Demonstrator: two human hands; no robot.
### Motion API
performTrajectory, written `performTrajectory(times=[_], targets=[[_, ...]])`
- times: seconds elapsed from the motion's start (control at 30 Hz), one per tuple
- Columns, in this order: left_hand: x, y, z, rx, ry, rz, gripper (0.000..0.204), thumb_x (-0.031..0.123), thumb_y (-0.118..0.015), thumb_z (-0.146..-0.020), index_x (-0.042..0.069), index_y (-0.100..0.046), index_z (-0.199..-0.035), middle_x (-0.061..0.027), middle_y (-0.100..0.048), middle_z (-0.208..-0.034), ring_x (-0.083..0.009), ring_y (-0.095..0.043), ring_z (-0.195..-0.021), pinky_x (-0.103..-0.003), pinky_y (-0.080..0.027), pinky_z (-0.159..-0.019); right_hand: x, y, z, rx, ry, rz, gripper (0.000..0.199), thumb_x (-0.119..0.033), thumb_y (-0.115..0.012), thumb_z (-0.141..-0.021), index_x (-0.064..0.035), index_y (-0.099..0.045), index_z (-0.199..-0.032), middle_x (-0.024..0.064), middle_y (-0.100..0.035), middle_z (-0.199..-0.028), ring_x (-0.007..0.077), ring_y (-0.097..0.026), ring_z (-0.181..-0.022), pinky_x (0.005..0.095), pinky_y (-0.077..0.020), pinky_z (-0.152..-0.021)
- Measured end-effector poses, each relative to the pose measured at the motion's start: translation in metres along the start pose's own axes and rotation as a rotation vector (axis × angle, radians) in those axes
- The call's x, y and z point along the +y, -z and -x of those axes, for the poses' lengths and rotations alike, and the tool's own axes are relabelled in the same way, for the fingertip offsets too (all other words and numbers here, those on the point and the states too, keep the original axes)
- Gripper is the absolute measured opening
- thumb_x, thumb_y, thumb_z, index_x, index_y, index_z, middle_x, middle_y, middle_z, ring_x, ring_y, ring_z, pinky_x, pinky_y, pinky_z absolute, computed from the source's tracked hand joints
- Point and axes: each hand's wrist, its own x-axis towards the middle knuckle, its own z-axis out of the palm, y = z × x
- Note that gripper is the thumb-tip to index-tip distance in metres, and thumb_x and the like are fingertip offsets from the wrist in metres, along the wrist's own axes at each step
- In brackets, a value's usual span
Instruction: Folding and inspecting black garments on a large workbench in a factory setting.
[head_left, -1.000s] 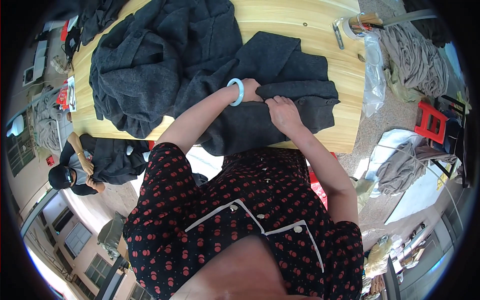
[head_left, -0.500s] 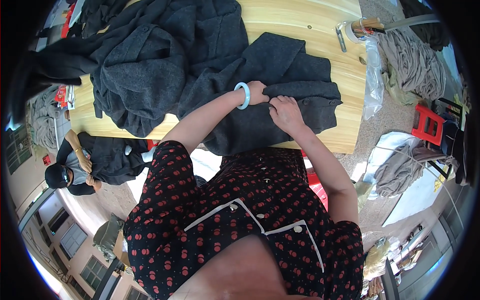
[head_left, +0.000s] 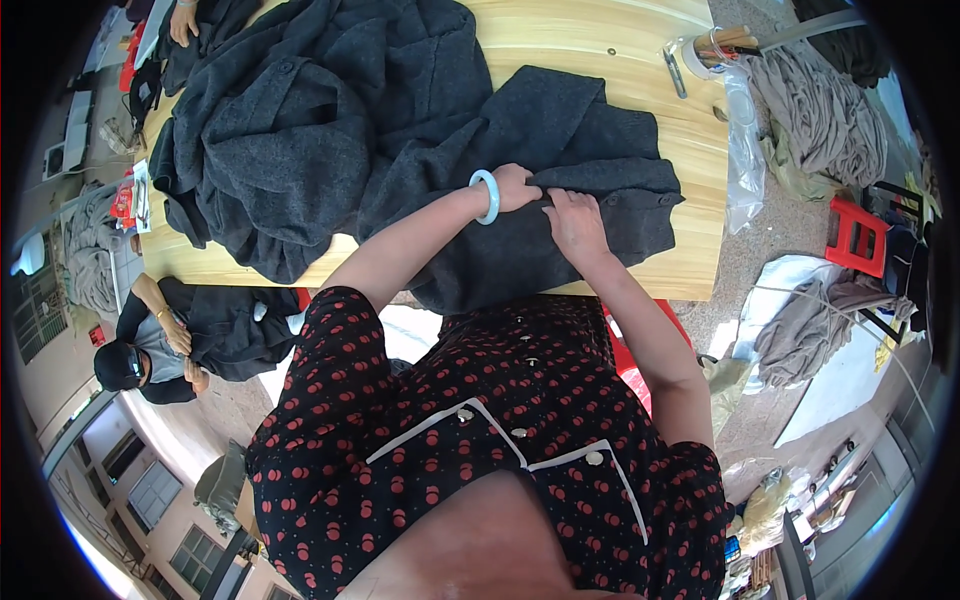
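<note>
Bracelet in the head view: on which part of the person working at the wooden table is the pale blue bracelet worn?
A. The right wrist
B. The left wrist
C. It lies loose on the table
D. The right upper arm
B. The pale blue bracelet circles the wrist just behind the left hand, which presses on the dark grey garment beside the bare-wristed right hand.

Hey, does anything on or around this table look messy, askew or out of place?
Somewhat. Behind the dark grey garment that the left hand and right hand are pressing flat, a heap of dark garments lies bunched, one edge drooping over the wooden table. Grey cloth piles lie on the floor at right.
</note>
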Motion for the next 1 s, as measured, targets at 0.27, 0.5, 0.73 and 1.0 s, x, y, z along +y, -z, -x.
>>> performTrajectory(times=[0.27, 0.5, 0.73, 1.0], targets=[[0.016, 0.003, 0.024, -0.061, -0.321, -0.248, 0.042, 0.035, -0.055, -0.073, -0.007, -0.057, -0.079, -0.0239, -0.057, -0.082, -0.0368, -0.054, -0.080, -0.038, -0.043, -0.073, 0.008, 0.004, 0.000, -0.070, 0.088, 0.106, 0.013, -0.014, -0.051, -0.078, -0.0015, -0.051, -0.079, 0.0160, -0.056, -0.078, 0.0300, -0.053, -0.079, 0.0375, -0.0373, -0.078], [0.010, -0.022, 0.027, 0.125, -0.253, -0.399, 0.029, 0.021, -0.052, -0.075, -0.005, -0.053, -0.088, -0.0220, -0.054, -0.095, -0.0341, -0.051, -0.092, -0.038, -0.041, -0.083, 0.010, 0.006, -0.001, -0.120, 0.112, 0.037, 0.013, -0.012, -0.049, -0.079, -0.0002, -0.050, -0.075, 0.0179, -0.055, -0.078, 0.0316, -0.052, -0.079, 0.0376, -0.0371, -0.078], [0.011, -0.025, 0.029, 0.186, -0.297, -0.464, 0.021, 0.013, -0.053, -0.072, -0.004, -0.052, -0.085, -0.0206, -0.054, -0.092, -0.0340, -0.052, -0.089, -0.038, -0.042, -0.081, 0.014, 0.007, 0.000, -0.111, 0.165, 0.049, 0.007, -0.006, -0.048, -0.076, -0.0001, -0.051, -0.076, 0.0172, -0.057, -0.076, 0.0297, -0.055, -0.077, 0.0380, -0.0391, -0.075], [0.007, -0.012, 0.026, 0.035, -0.426, -0.196, 0.023, 0.016, -0.055, -0.071, -0.002, -0.057, -0.086, -0.0197, -0.058, -0.087, -0.0334, -0.054, -0.085, -0.037, -0.043, -0.077, 0.026, 0.026, -0.005, -0.233, -0.064, -0.452, 0.012, -0.006, -0.054, -0.075, 0.0031, -0.055, -0.083, 0.0156, -0.059, -0.077, 0.0239, -0.057, -0.072, 0.0303, -0.0435, -0.068]])
